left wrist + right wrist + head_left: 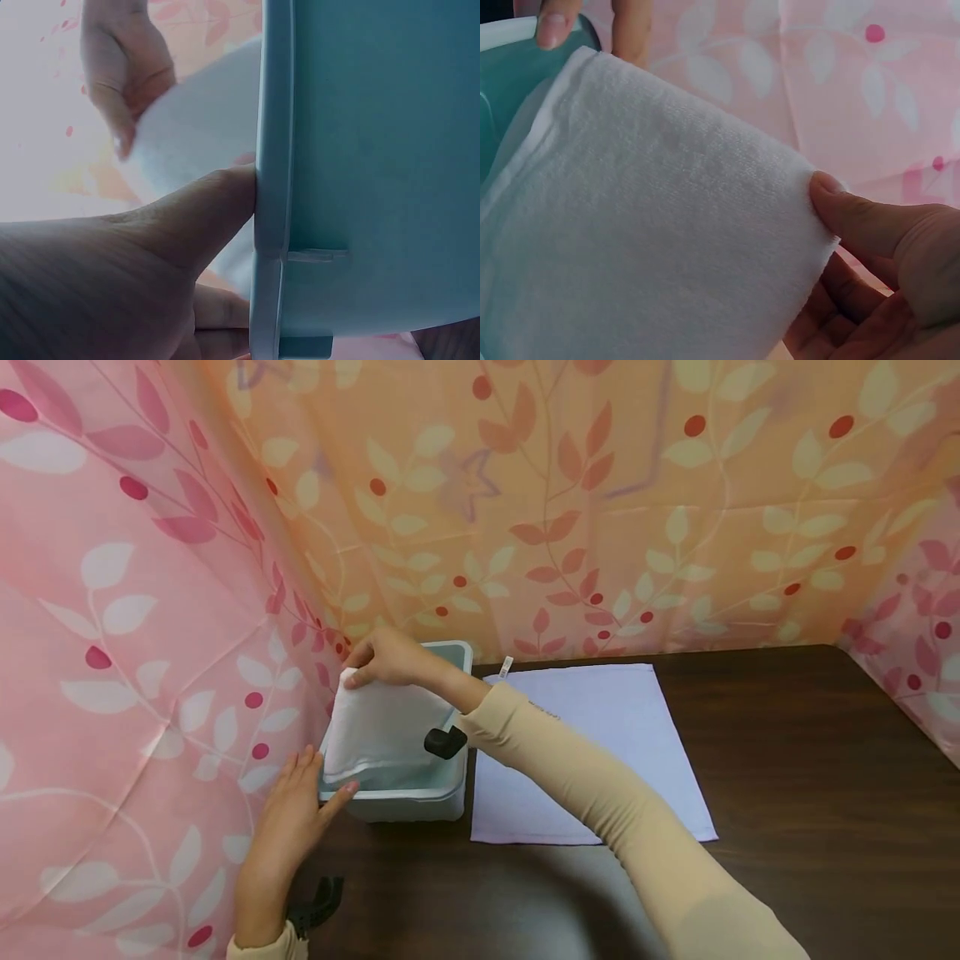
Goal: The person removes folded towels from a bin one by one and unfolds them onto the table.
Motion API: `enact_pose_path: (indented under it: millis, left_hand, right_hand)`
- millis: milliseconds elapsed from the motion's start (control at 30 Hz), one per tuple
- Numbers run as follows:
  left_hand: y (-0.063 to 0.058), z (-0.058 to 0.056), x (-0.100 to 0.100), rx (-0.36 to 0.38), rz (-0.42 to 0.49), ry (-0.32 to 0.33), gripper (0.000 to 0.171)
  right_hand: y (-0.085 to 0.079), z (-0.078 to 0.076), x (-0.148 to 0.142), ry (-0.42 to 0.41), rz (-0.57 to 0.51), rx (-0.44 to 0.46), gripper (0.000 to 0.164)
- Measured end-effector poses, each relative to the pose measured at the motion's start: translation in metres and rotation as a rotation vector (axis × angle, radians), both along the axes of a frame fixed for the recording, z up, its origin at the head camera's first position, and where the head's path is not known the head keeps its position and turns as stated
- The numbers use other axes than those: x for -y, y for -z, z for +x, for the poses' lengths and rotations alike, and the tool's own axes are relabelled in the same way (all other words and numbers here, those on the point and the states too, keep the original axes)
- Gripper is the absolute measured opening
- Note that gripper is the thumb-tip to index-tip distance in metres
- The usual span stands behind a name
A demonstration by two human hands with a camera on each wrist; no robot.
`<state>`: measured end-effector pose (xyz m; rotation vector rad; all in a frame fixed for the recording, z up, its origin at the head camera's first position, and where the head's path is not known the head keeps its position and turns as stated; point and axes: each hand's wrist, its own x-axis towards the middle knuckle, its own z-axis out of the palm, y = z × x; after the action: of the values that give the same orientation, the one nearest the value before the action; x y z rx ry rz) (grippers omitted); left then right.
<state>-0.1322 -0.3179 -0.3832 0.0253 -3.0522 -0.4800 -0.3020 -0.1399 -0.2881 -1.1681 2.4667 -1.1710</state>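
Note:
A folded white towel (390, 722) stands tilted in the mouth of a pale blue plastic bin (405, 795). My right hand (393, 658) pinches the towel's upper left corner between thumb and fingers, as the right wrist view shows on the terry cloth (652, 187). At the bin's near left corner, my left hand (288, 814) holds the rim, its thumb over the near edge and its fingers along the left side. In the left wrist view the thumb (217, 199) meets the bin's rim (274, 150). The towel hides most of the bin's inside.
Right of the bin, a pale lavender cloth (600, 760) lies flat on the dark wood table (810, 760), a white tag (506, 667) at its far left corner. Floral curtains (600, 510) stand behind and on both sides. The left curtain is close to the bin and left hand.

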Motion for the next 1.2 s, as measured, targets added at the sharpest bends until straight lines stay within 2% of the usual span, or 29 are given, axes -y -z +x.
enact_pose_path:
  millis: [133, 367, 567, 967, 1067, 1200]
  left_hand:
    - [-0.001, -0.002, 0.000, 0.021, -0.001, -0.005, 0.090]
    - [0.000, -0.003, 0.001, -0.024, -0.002, 0.013, 0.085]
    - [0.001, -0.006, 0.002, -0.009, -0.024, 0.014, 0.084]
    - [0.005, -0.009, 0.004, -0.039, -0.032, 0.025, 0.082]
    - [0.005, -0.009, 0.007, -0.048, -0.037, 0.028, 0.081]
    - [0.003, -0.008, 0.009, -0.037, -0.033, 0.031, 0.081]
  right_hand:
    - [-0.017, 0.001, -0.011, -0.008, -0.051, 0.009, 0.025]
    - [-0.050, 0.008, -0.037, -0.009, -0.157, 0.013, 0.020]
    - [-0.068, 0.018, -0.067, 0.031, -0.272, -0.027, 0.020]
    - [-0.074, 0.044, -0.155, 0.147, -0.433, -0.020, 0.021]
    - [-0.072, 0.050, -0.177, 0.199, -0.430, -0.048, 0.021]
    - [-0.064, 0.053, -0.204, 0.276, -0.375, -0.074, 0.022]
